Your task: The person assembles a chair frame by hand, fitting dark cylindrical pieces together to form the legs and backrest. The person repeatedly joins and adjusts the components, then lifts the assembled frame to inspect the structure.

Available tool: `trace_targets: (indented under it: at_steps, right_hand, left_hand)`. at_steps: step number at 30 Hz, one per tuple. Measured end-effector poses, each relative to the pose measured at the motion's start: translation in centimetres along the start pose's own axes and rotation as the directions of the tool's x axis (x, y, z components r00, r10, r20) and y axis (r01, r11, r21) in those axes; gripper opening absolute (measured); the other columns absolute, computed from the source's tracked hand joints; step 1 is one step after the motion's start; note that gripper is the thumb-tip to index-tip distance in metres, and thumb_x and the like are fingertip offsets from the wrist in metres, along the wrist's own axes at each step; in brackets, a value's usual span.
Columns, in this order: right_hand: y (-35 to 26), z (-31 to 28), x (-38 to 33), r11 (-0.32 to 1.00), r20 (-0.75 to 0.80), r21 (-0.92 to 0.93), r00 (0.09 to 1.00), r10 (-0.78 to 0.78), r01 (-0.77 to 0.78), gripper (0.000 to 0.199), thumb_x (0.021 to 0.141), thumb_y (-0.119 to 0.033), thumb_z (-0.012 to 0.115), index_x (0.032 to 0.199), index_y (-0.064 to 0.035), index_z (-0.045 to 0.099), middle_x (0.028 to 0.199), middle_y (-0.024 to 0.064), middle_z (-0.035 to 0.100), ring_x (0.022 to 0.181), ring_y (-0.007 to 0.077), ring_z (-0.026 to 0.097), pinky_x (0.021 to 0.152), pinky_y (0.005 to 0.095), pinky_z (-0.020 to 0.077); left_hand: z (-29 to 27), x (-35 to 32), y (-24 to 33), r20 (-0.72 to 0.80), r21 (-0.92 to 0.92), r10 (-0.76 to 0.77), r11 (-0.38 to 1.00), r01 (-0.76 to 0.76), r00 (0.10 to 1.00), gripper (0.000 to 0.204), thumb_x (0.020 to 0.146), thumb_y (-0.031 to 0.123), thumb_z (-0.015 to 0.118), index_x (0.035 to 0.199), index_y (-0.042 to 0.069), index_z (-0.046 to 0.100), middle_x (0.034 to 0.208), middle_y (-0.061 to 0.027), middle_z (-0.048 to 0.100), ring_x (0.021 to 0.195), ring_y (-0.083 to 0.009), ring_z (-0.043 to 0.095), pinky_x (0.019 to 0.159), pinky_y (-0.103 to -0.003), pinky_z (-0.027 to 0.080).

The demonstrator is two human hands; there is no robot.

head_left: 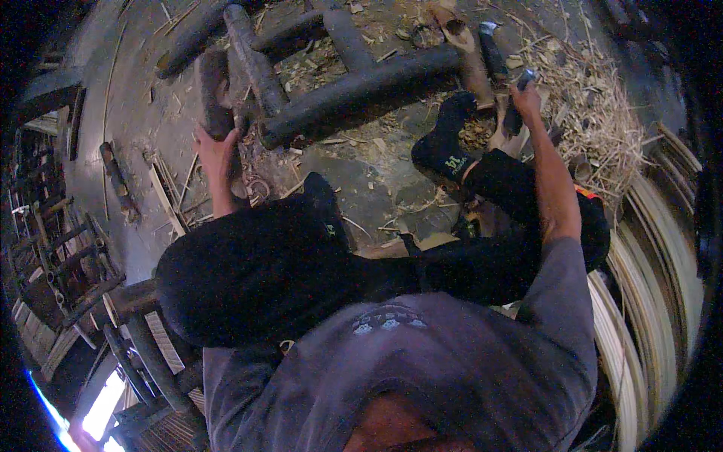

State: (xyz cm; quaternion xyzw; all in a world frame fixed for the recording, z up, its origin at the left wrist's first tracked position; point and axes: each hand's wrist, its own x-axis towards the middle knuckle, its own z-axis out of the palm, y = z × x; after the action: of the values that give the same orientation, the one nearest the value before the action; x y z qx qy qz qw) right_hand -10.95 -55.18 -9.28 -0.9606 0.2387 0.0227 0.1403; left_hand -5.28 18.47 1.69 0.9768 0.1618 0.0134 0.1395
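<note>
My left hand (216,152) has its fingers and thumb round the near end of a short, thick dark pole (214,87). That pole lies beside a frame of dark bamboo-like poles (361,83) on the floor. Off to the right, my right hand (527,102) is closed round a dark-handled tool (513,119) with a shiny end above the fist; its kind is unclear. A second dark-handled tool (492,51) with a pale tip lies just beyond. Left of that is a light brown bamboo tube (472,64) with an open end.
Shavings (595,113) are heaped at the far right. Long pale strips (651,264) bend along the right side. Thin sticks (169,200) and a dark stick (118,181) lie on the left floor. Pole furniture (143,354) stands at lower left. My feet (444,139) are near the frame.
</note>
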Motion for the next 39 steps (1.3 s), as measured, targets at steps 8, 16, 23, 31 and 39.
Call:
trace_targets:
  at_steps: [8,16,23,31,39]
  right_hand:
    - [0.1,0.2,1.7,0.998,-0.101,-0.036,0.993,-0.062,0.058,0.060,0.084,-0.050,0.054,0.112,0.0028,0.057,0.100,0.0257,0.063,0.096,0.0433,0.060,0.083,0.0468,0.0460]
    - [1.6,2.8,1.8,0.887,-0.276,0.021,0.856,-0.438,0.461,0.033,0.086,-0.023,0.060,0.111,-0.0021,0.059,0.087,0.0242,0.064,0.080,0.0418,0.061,0.070,0.0472,0.0474]
    - [-5.6,-0.3,1.5,0.915,-0.273,-0.283,0.890,-0.364,0.287,0.041,0.091,-0.029,0.051,0.125,-0.0061,0.053,0.114,0.0208,0.058,0.104,0.0392,0.054,0.087,0.0469,0.0436]
    - [-28.2,0.6,-8.1,0.642,-0.140,0.027,0.639,-0.757,0.766,0.040,0.093,-0.031,0.048,0.125,-0.0082,0.053,0.123,0.0182,0.054,0.119,0.0367,0.046,0.103,0.0456,0.0354]
    - [-29.6,3.1,-8.3,0.746,0.174,0.055,0.729,-0.662,0.664,0.044,0.092,-0.038,0.046,0.122,-0.0069,0.054,0.120,0.0193,0.056,0.115,0.0367,0.051,0.099,0.0493,0.0385]
  left_hand:
    - [4.5,-1.9,-8.9,0.164,-0.133,-0.229,0.959,0.251,0.960,0.105,0.062,0.048,0.081,0.138,-0.002,0.028,0.124,-0.0334,0.047,0.115,-0.0467,0.047,0.095,-0.047,0.041]
    - [5.0,-2.2,-9.7,0.185,-0.236,-0.267,0.922,0.306,0.946,0.101,0.067,0.050,0.076,0.140,0.000,0.027,0.132,-0.0291,0.043,0.123,-0.0437,0.041,0.098,-0.048,0.038]
    - [5.0,-4.8,2.8,-0.062,0.079,0.491,0.870,-0.486,0.869,0.095,0.066,0.063,0.069,0.139,0.014,0.034,0.134,-0.0193,0.040,0.127,-0.0344,0.036,0.103,-0.056,0.026]
    - [8.1,-5.7,5.6,0.181,0.050,0.499,0.856,-0.515,0.847,0.112,0.060,0.021,0.085,0.148,0.032,0.016,0.133,-0.0218,0.038,0.125,-0.0394,0.037,0.097,-0.054,0.033]
    - [9.6,-5.9,4.5,0.231,0.111,0.457,0.865,-0.490,0.859,0.121,0.055,0.020,0.087,0.148,0.034,0.011,0.132,-0.0245,0.037,0.123,-0.0431,0.037,0.089,-0.054,0.042]
